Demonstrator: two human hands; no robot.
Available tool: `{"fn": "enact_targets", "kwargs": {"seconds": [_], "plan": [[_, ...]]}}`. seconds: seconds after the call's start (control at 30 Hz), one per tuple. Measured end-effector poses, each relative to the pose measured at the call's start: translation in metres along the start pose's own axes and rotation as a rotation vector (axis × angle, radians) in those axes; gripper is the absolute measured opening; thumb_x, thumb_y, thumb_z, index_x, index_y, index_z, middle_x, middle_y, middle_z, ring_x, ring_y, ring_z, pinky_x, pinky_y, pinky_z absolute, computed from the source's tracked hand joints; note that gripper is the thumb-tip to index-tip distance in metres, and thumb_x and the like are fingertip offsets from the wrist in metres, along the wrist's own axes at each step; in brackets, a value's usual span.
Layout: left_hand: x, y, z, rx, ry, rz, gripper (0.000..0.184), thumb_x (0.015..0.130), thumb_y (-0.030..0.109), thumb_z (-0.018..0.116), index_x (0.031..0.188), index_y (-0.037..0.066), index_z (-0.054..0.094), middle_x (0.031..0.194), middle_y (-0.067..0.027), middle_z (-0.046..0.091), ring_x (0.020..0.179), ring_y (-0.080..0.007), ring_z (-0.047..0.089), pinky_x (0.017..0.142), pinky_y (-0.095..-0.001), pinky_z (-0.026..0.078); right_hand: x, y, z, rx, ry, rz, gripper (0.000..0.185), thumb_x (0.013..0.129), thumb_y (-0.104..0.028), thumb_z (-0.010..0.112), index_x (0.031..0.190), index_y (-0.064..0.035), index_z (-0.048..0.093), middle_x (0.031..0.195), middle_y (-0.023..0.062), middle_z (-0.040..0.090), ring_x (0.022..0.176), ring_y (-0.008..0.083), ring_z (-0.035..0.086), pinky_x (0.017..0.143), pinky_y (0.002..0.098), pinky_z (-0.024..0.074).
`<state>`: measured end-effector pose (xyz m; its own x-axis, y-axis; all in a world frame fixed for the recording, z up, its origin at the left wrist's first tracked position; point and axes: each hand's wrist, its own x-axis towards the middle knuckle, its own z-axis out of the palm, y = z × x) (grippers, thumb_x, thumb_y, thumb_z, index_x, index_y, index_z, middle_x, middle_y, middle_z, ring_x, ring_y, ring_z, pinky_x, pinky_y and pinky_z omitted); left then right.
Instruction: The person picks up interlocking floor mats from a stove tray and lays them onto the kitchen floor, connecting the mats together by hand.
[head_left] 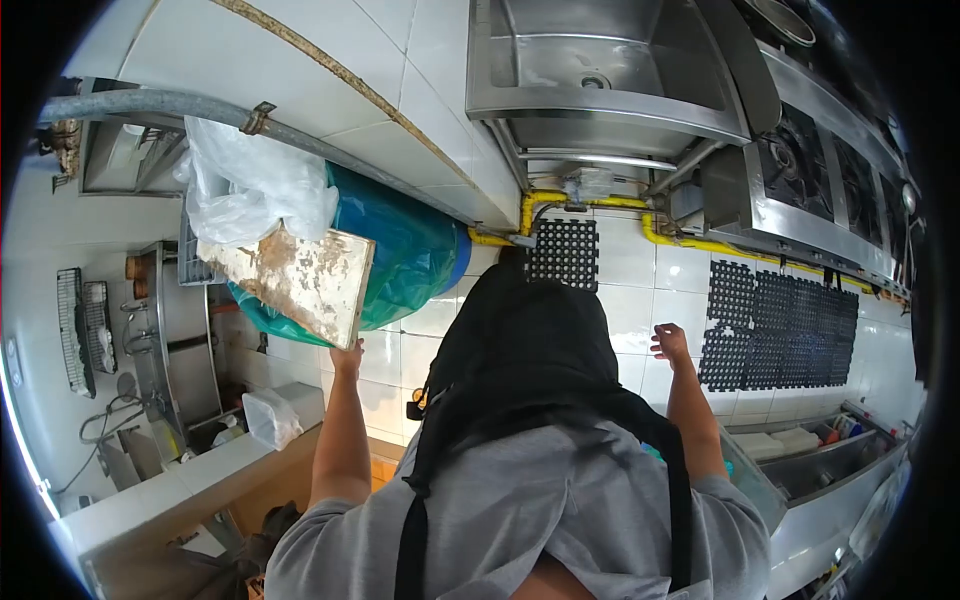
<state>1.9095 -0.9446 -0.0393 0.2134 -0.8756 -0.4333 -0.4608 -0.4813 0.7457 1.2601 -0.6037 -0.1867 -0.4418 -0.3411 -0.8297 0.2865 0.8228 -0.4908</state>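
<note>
A worn white board point(305, 280) with brown stains lies tilted over a large bin point(400, 245) lined with green plastic. My left hand point(347, 357) is at the board's lower corner, its fingers gripping that edge and partly hidden by it. White plastic bags point(255, 180) rest against the board's upper side. Away to the right, my right hand point(670, 342) hangs over the tiled floor with its fingers apart and nothing in it.
A steel sink point(600, 60) stands ahead, with yellow pipes point(690, 245) beneath it. At the right are a gas stove point(800, 165), black floor mats point(780, 325) and a steel counter point(840, 465). A low wall point(150, 505) runs at the left.
</note>
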Motion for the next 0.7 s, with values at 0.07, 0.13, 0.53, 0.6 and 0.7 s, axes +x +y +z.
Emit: {"fn": "enact_targets", "kwargs": {"seconds": [0.07, 0.13, 0.53, 0.6, 0.7], "plan": [[-0.025, 0.029, 0.009, 0.040, 0.015, -0.106, 0.061, 0.092, 0.040, 0.060, 0.139, 0.008, 0.036, 0.133, -0.0124, 0.048, 0.099, -0.0340, 0.064, 0.077, -0.0444, 0.052, 0.009, 0.002, 0.009, -0.010, -0.025, 0.042, 0.033, 0.090, -0.028, 0.061, 0.114, -0.0051, 0.055, 0.089, 0.0130, 0.067, 0.063, 0.0233, 0.066, 0.050, 0.0365, 0.0541], [-0.034, 0.034, 0.017, 0.058, 0.010, -0.110, 0.068, 0.092, 0.050, 0.054, 0.141, 0.007, 0.034, 0.133, -0.0146, 0.048, 0.097, -0.0345, 0.064, 0.077, -0.0443, 0.053, 0.005, -0.002, 0.013, -0.010, -0.034, 0.050, 0.034, 0.090, -0.028, 0.060, 0.114, -0.0043, 0.055, 0.090, 0.0138, 0.067, 0.065, 0.0235, 0.067, 0.052, 0.0367, 0.0545], [-0.040, 0.067, 0.088, 0.343, -0.253, 0.027, 0.069, 0.092, 0.039, 0.060, 0.142, 0.004, 0.028, 0.103, -0.0162, 0.063, 0.074, -0.0226, 0.066, 0.064, -0.0311, 0.053, -0.034, 0.070, -0.028, 0.115, 0.064, 0.260, 0.034, 0.094, -0.027, 0.054, 0.118, -0.0031, 0.053, 0.090, 0.0128, 0.067, 0.066, 0.0234, 0.066, 0.053, 0.0385, 0.0545], [-0.043, 0.073, 0.093, 0.418, -0.346, 0.010, 0.065, 0.092, 0.037, 0.061, 0.141, 0.004, 0.032, 0.099, -0.0153, 0.064, 0.074, -0.0215, 0.065, 0.066, -0.0312, 0.053, -0.037, 0.078, -0.030, 0.142, 0.077, 0.277, 0.034, 0.094, -0.027, 0.053, 0.118, -0.0030, 0.053, 0.090, 0.0126, 0.067, 0.066, 0.0232, 0.066, 0.054, 0.0382, 0.0544], [-0.051, 0.076, 0.091, 0.484, -0.351, 0.032, 0.064, 0.091, 0.037, 0.061, 0.138, 0.003, 0.036, 0.098, -0.0148, 0.064, 0.073, -0.0204, 0.066, 0.066, -0.0311, 0.053, -0.042, 0.080, -0.022, 0.168, 0.077, 0.274, 0.034, 0.094, -0.027, 0.053, 0.119, -0.0027, 0.053, 0.091, 0.0125, 0.067, 0.066, 0.0231, 0.066, 0.054, 0.0377, 0.0544]]}}
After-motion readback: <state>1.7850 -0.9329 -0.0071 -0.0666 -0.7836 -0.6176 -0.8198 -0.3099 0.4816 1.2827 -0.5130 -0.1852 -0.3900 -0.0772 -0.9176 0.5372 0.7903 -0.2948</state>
